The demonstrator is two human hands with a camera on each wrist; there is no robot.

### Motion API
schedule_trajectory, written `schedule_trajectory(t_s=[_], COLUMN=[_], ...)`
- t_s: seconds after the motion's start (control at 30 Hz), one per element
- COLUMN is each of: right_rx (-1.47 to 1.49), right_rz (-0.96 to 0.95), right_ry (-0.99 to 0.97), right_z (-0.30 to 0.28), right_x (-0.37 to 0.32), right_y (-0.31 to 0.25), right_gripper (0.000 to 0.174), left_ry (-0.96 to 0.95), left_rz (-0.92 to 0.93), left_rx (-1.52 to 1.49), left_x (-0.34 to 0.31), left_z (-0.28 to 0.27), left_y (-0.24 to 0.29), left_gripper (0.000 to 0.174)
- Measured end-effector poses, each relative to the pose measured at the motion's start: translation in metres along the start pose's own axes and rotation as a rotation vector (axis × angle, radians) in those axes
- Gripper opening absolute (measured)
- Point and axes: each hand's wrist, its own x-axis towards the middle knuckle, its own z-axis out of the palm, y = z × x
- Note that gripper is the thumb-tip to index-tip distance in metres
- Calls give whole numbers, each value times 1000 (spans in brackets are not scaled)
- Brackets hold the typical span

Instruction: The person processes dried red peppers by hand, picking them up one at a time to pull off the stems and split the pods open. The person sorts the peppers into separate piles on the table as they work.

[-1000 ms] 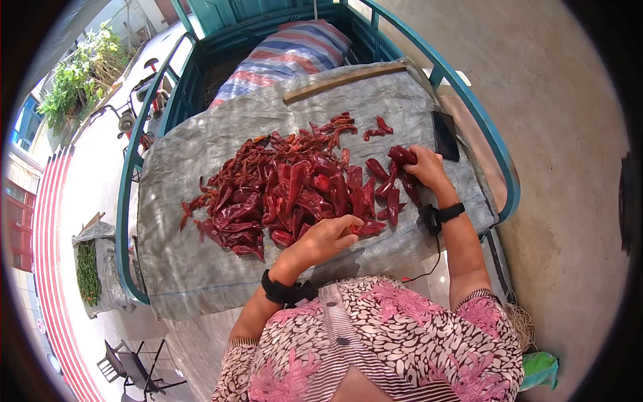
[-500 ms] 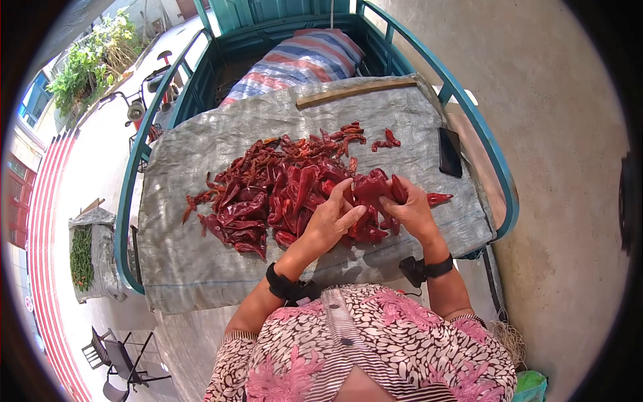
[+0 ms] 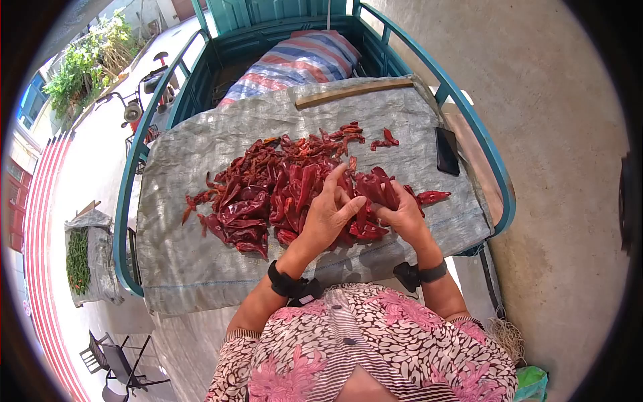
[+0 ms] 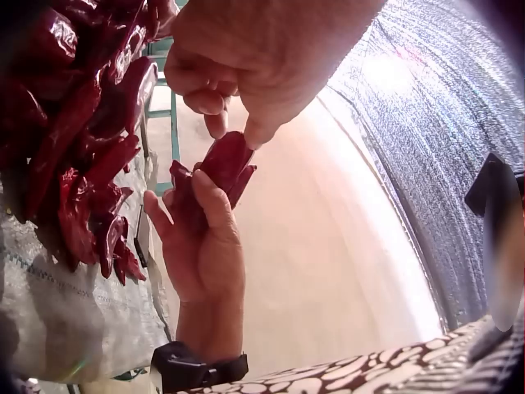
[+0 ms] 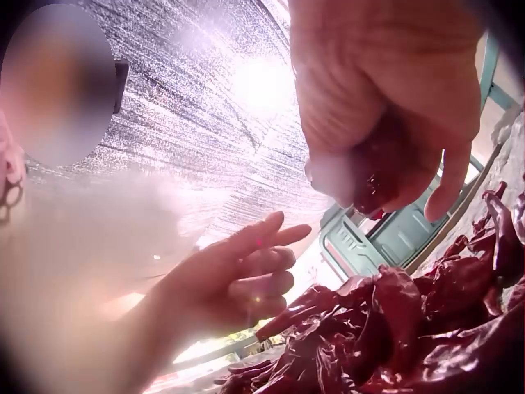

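Observation:
Dark red peppers fill my right hand, held between thumb and fingers over the right side of the pepper pile. In the left wrist view the right hand grips the peppers upright. Just left of it, my left hand is raised with index finger and thumb extended and the other fingers partly bent, holding nothing visible. The right wrist view shows the left hand apart from the peppers in the right hand, which are partly hidden by its fingers.
The pile lies on a grey woven sheet over a cart with teal rails. A phone, a wooden strip and a striped sack are around it. A loose pepper lies right of my right hand.
My right hand has come from the sheet's right side towards my left hand, bringing several peppers. My left hand has risen slightly, its index finger pointing farther forward.

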Motion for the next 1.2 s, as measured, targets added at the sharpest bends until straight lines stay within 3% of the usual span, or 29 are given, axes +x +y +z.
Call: schedule_trajectory(t_s=[0.1, 0.13, 0.27, 0.3, 0.37, 0.47, 0.5, 0.57, 0.67, 0.77, 0.87, 0.97, 1.07, 1.17, 1.2], right_rx=[-54, -64, -47, 14, 129, 280, 359, 514, 544, 501, 510, 447, 71, -226, -367], right_rz=[-3, -20, 40, 76, 149, 213, 190, 143, 174, 170, 191, 206, 244, 184, 58], right_ry=[-165, -146, -64, -40, 6, 43, 16, -40, -56, -121, -128, -111, 28, 6, 1], right_z=[0, 4, 0, -6, -12, -15, -14, -9, -3, -2, 4, 2, 1, 10, 14], right_x=[-3, -5, -6, -6, -6, -7, -8, -8, -12, -13, -17, -16, -16, -18, -20], right_y=[19, 17, 29, 29, 26, 23, 22, 17, 13, 26, 20, 27, 24, 16, 13], right_gripper=[36, 36, 30, 28, 26, 26, 26, 26, 25, 24, 23, 23, 25, 30, 34], left_ry=[-97, -37, 137, 186, 150, -16, -101, -193, -257, -189, -299, -242, 14, -44, -120], left_rz=[5, -14, -13, 52, 94, 30, -28, 136, 181, 168, 6, -33, 20, -40, -36], left_rx=[-87, -167, -218, -213, -169, -11, -52, 13, 77, -41, -87, -156, 72, 73, 30], left_x=[2, 1, 2, 8, 5, 2, 1, 0, -1, 1, -2, -4, 2, 0, 0], left_z=[7, 11, -7, -10, -14, -7, -1, 6, 12, 15, 8, 11, 9, 1, 2], left_y=[-1, -4, 5, 5, 11, -2, -1, 1, -8, -22, -7, -8, -14, 9, 9], left_gripper=[44, 29, 21, 30, 46, 54, 45, 37, 33, 27, 21, 19, 27, 42, 37])
